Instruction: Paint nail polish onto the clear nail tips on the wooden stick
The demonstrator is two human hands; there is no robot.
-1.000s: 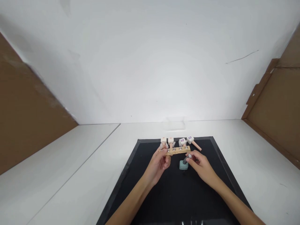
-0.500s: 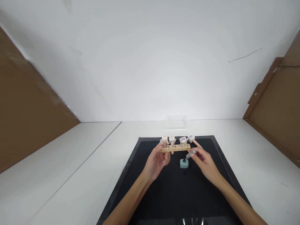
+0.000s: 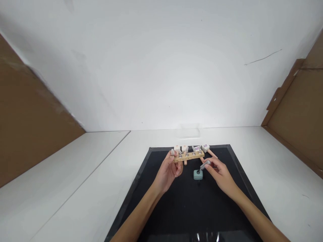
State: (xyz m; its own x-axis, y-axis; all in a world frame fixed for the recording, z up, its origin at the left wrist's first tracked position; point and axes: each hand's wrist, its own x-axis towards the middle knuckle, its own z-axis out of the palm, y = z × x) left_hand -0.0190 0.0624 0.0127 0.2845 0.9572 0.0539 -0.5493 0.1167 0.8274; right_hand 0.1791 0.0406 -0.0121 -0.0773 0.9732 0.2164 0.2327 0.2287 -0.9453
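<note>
My left hand [image 3: 169,172] pinches the left end of a light wooden strip [image 3: 188,157] and holds it up over the black mat. On the strip stand several small metal holders topped with pale, nail-like tips [image 3: 179,152]. My right hand [image 3: 219,174] is closed on a slim grey handle [image 3: 206,163], apparently a brush cap. Its lower end slants into or against the dark neck of a small teal bottle [image 3: 198,175]; I cannot tell which. The bottle sits on the mat, between and in front of my hands.
Behind the strip lie several white blocks [image 3: 205,147] with pinkish stick handles, partly hidden by it. A clear tray [image 3: 189,131] stands on the white table near the wall. Brown cardboard panels [image 3: 300,111] flank both sides. The black mat [image 3: 191,208] reaches toward me.
The right end of the wooden strip has risen slightly, and its tips have turned a little. My right hand, the grey handle and the teal bottle stay almost in place.
</note>
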